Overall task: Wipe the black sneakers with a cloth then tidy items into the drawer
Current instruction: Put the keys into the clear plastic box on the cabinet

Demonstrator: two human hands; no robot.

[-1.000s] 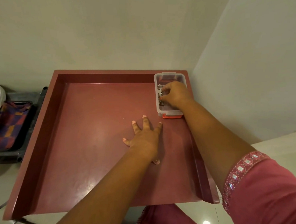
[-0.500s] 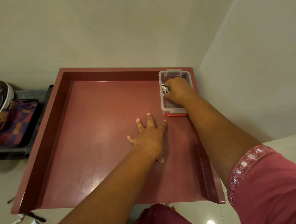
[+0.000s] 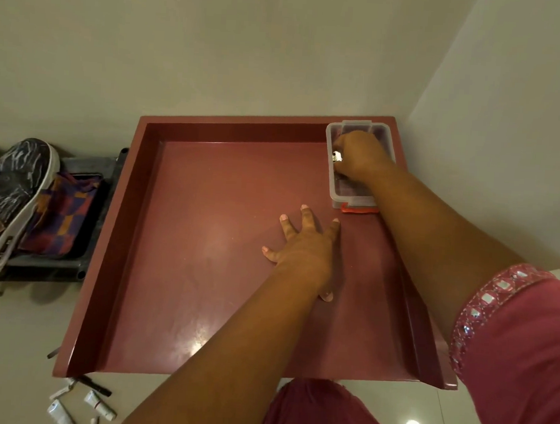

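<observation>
A dark red drawer (image 3: pixel 146 236) lies on the floor in front of me. In its far right corner stands a clear plastic box (image 3: pixel 355 196) with a red clip. My right hand (image 3: pixel 360 156) is inside the box, fingers curled round small metal keys (image 3: pixel 337 157). My left hand (image 3: pixel 302 246) rests flat on the drawer bottom, fingers spread, just in front of the box. A black sneaker (image 3: pixel 7 201) with a white sole sits on a dark rack at the left, beside a checked cloth (image 3: pixel 58 218).
Several small white tubes (image 3: pixel 96 405) and a black pen (image 3: pixel 94 384) lie on the pale floor by the drawer's near left corner. The dark rack (image 3: pixel 88 164) touches the drawer's left wall. Walls meet behind the box corner.
My right hand has shifted a little toward the box's far end with the keys. The camera has tilted, bringing the sneaker and the floor items into view. My left hand stays put.
</observation>
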